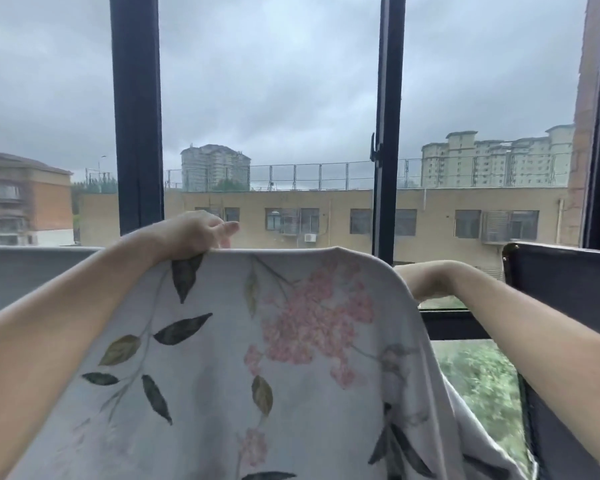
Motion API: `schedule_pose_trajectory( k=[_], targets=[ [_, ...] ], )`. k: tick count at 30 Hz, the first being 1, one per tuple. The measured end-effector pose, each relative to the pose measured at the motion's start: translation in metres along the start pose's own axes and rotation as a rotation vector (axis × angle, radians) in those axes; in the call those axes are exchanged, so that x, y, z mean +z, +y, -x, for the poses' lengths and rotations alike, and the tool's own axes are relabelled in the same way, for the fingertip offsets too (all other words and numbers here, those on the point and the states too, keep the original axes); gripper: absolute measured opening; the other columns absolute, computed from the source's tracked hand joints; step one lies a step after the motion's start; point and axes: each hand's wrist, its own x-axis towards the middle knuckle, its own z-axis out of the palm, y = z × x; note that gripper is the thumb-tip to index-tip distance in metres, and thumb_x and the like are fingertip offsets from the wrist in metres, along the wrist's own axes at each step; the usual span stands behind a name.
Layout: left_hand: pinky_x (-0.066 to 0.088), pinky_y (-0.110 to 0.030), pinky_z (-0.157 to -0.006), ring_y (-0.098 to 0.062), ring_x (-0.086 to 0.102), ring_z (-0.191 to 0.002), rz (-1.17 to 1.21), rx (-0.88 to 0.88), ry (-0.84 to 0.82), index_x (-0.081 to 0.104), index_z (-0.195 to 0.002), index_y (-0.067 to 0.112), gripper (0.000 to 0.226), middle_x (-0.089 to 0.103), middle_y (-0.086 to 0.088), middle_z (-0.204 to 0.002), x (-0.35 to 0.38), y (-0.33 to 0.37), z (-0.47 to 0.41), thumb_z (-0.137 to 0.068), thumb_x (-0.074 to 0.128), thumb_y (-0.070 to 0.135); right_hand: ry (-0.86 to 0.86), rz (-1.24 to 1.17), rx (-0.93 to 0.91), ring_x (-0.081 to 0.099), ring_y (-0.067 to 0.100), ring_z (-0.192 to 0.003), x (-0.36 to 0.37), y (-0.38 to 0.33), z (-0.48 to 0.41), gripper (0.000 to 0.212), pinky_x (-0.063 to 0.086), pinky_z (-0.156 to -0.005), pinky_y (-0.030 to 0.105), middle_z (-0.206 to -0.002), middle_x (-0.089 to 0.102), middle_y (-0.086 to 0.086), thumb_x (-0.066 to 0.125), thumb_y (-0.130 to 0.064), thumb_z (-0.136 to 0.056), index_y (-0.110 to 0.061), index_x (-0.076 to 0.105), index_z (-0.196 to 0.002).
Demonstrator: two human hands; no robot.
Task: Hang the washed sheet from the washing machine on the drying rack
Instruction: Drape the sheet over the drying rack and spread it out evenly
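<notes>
White floral sheet (222, 358), black-framed window (267, 98)

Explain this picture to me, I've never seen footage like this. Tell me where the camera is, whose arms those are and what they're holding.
There is no machine here, just a person doing laundry. The single picture comes from a camera worn on the person's head, so the two bare arms reaching forward are their own. The left hand grips the top edge of a floral sheet, white with pink blossoms and dark leaves, held up and spread wide. The right hand reaches behind the sheet's other top corner, so its fingers are hidden. Beyond is a dark-framed window looking out on buildings under a grey sky. The drying rack itself cannot be made out.
</notes>
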Motion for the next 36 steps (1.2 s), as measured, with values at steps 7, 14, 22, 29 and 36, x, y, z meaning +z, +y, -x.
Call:
schedule_pose_trajectory(
  k=[7,14,22,29,36],
  targets=[
    [0.036,-0.029,-0.055,-0.013,0.049,-0.052,-0.303,0.183,0.414,0.050,-0.058,0.023,0.066,0.047,0.004,-0.053,0.021,-0.011,0.038,-0.094,0.010,0.061,0.330,-0.349,-0.230,0.064,0.012,-0.087,-0.017,-0.068,0.037,0.036,0.048,-0.069,0.024,-0.095,0.071,-0.001,0.041,-0.039,-0.100,-0.017,0.070,-0.099],
    [0.025,-0.016,-0.046,-0.014,0.030,-0.034,-0.420,0.381,0.797,0.023,-0.055,0.028,0.045,0.022,0.015,-0.043,0.035,-0.042,0.048,-0.098,0.021,0.045,0.823,0.287,-0.291,0.047,0.012,-0.048,0.036,-0.161,0.032,0.055,0.044,-0.055,0.028,-0.057,0.051,-0.002,0.023,-0.045,-0.102,-0.014,0.049,-0.064],
    [0.046,-0.040,-0.064,-0.041,0.060,-0.062,-0.341,-0.016,0.808,0.054,-0.056,0.007,0.059,0.061,-0.024,-0.060,-0.008,-0.147,0.075,-0.088,0.019,0.042,0.955,0.421,-0.143,0.049,0.016,-0.049,0.041,-0.167,0.023,0.056,0.047,-0.062,0.033,-0.053,0.049,0.001,0.021,-0.037,-0.102,-0.013,0.045,-0.057],
    [0.044,-0.037,-0.069,-0.039,0.062,-0.067,-0.323,-0.009,0.743,0.065,-0.067,0.004,0.053,0.067,-0.022,-0.069,-0.017,-0.162,0.076,-0.095,0.028,0.030,1.090,0.477,-0.212,0.053,0.021,-0.061,0.083,-0.268,-0.012,0.053,0.045,-0.070,0.031,-0.053,0.044,-0.006,0.022,-0.039,-0.103,-0.018,0.051,-0.063],
    [0.040,-0.035,-0.077,-0.030,0.060,-0.072,-0.271,0.147,0.695,0.055,-0.066,0.016,0.049,0.067,-0.008,-0.072,-0.030,-0.198,0.093,-0.082,0.014,0.036,1.265,0.484,-0.106,0.048,0.021,-0.050,0.110,-0.333,-0.045,0.056,0.039,-0.054,0.027,-0.052,0.045,0.001,0.029,-0.035,-0.101,-0.011,0.062,-0.062]
  ],
)
